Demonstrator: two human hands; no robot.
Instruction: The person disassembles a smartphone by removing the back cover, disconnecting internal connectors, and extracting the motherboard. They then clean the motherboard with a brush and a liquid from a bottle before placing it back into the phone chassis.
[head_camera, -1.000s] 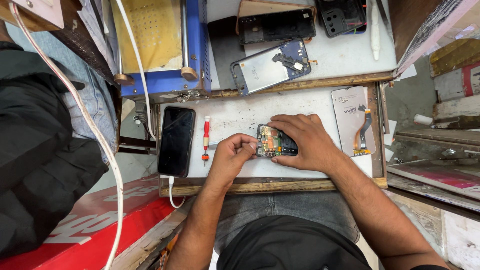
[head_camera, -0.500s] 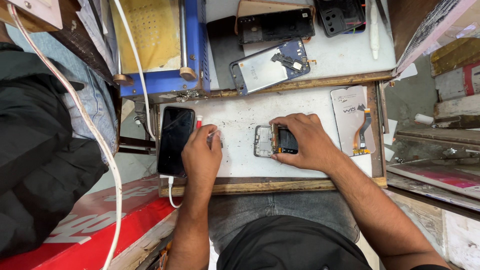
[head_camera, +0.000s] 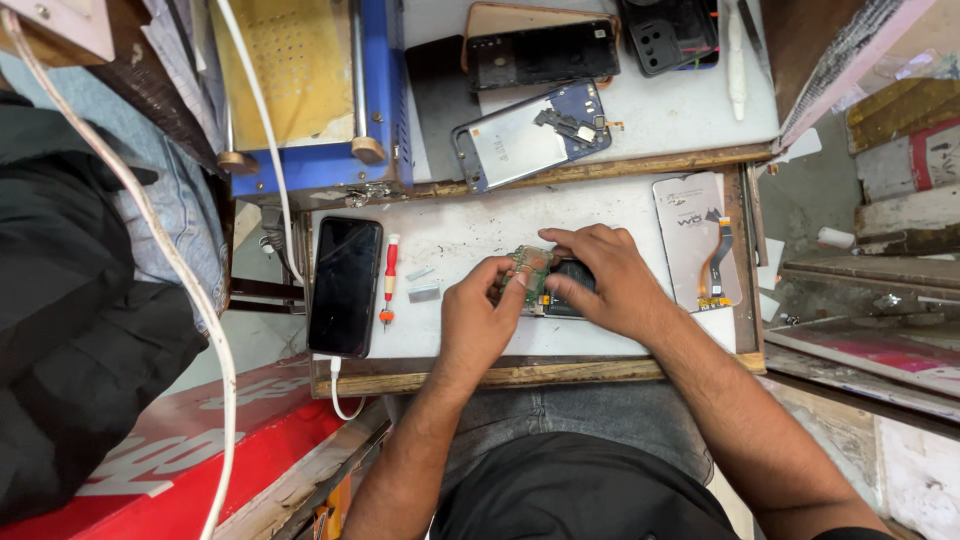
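Down on the white worktop (head_camera: 470, 235), and room is tight: far left a black phone (head_camera: 345, 286) lies flat near the worktop's left edge with a white cable plugged into its near end, and just beside it sits a red-handled screwdriver (head_camera: 389, 280), lying lengthwise and apart from the phone. A couple of small grey metal strips (head_camera: 421, 284) rest between the screwdriver and the left hand (head_camera: 478, 318). That hand comes up over the wooden front rail (head_camera: 520, 374) and pinches a small green circuit board (head_camera: 528, 272) between thumb and fingertips, a closed grip on the board's left side, the board tilted up off the surface. Right against it, the right hand (head_camera: 605, 280) presses down on a dark opened phone body (head_camera: 565, 300), fingers spread flat over it, thumb meeting the board's right edge; whether it clamps anything, I cannot tell. The board looks green with tiny pale parts, partly hidden by fingers. Open space shows only in the bare strip above the hands. Further right, a white screen panel (head_camera: 690, 235) with a dark flex ribbon lies close to the worktop's right wooden edge. Beyond the back rail, a blue phone frame (head_camera: 530, 135) lies angled on the upper shelf.
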